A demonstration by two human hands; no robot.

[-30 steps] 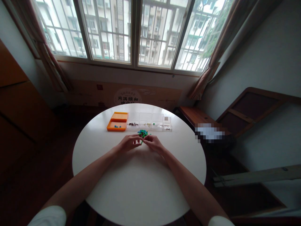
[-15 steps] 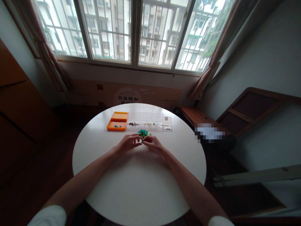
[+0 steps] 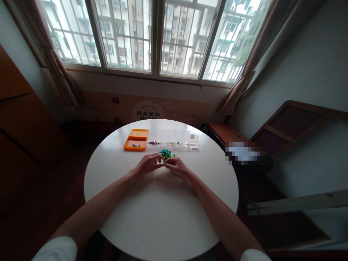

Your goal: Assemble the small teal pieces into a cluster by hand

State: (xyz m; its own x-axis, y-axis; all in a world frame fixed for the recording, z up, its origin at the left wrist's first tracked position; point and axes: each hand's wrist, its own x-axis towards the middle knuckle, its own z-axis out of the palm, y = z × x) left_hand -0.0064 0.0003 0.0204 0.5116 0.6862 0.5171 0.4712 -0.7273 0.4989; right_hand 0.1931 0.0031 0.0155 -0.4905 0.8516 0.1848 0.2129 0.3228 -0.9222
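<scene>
My left hand [image 3: 147, 164] and my right hand [image 3: 177, 166] meet at the middle of the white round table [image 3: 163, 214]. Between their fingertips is a small green piece [image 3: 164, 161], its exact kind too small to make out. My right thumb and fingers pinch it. From the other side, my left thumb and index finger curve round to it. Just beyond the fingers lies a heap of small loose pieces [image 3: 165, 153], mostly blue and green with some yellow and dark ones. My hands partly cover the near side of this heap.
Behind the heap stands an open orange box [image 3: 130, 148] with several blue pieces in it. Beside it, open clear plastic boxes [image 3: 165, 146] hold dark, yellow and green pieces. A wooden bench [image 3: 225, 132] stands right of the table, below the window [image 3: 156, 69].
My fingers have shifted slightly around the green piece, and less of it shows between the fingertips. More of the yellow in the heap shows beside my right hand. The boxes stay put.
</scene>
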